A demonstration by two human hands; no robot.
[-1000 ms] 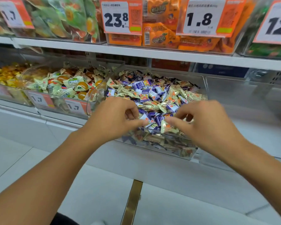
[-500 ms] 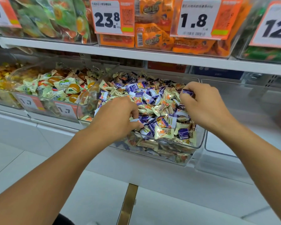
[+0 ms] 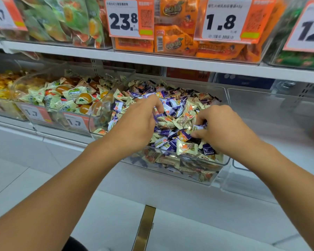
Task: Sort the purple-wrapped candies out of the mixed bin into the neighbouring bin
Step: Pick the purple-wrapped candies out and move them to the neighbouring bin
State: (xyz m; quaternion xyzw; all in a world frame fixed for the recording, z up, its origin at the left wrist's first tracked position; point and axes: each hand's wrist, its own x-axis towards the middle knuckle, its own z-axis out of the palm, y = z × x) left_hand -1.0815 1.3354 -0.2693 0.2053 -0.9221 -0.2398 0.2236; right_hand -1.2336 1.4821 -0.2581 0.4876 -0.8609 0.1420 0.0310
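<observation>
A white shelf (image 3: 152,60) runs across the top of the frame with big price tags that read 23.8 (image 3: 124,19) and 1.8 (image 3: 222,20), and below it in the middle sits the clear mixed bin (image 3: 188,165), full of purple and cream candies, its long side going from near to far. The clear neighbouring bin (image 3: 272,109) is just to its right. The left hand (image 3: 136,124) has its grip curled down into the pile, and the right hand (image 3: 223,129) pinches a purple candy (image 3: 198,128) that lies sideways near the bin's front right.
</observation>
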